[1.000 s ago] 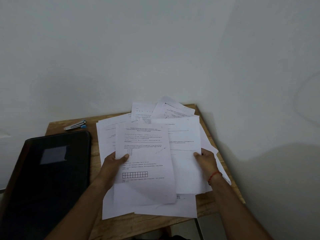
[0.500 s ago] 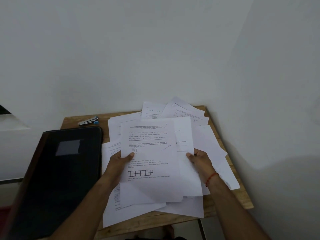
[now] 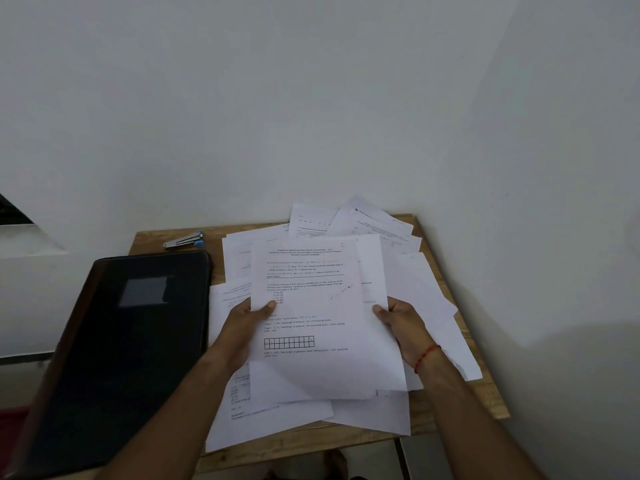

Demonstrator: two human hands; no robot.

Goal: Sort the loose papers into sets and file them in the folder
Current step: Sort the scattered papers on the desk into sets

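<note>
1. Sheet: a printed page, topmost of a small stack held up just right of the folder. Its long axis runs from the person toward the wall. The heading end is on the wall side and the text reads upright to the camera. A row of boxes is printed in the lower half. Number of sheets in the stack: cannot tell.
2. Left hand: grasps the stack's folder-side edge with the thumb on top of the page; the fingers are hidden beneath.
3. Right hand: grasps the edge away from the folder, thumb on top. There is a red thread on the wrist.
4. Papers: a loose, overlapping pile on the tabletop, right of the folder and under the held stack. The sheets lie at mixed angles, and the farthest ones lap up against the wall.
5. Folder: black, closed and lying flat, with a pale rectangle on its cover. Its long axis runs near to far, with the far end leaning slightly toward the papers. Contents: cannot tell.
6. Stapler: on the tabletop just beyond the folder's far edge. Its long axis runs sideways, blue end toward the papers.
</note>
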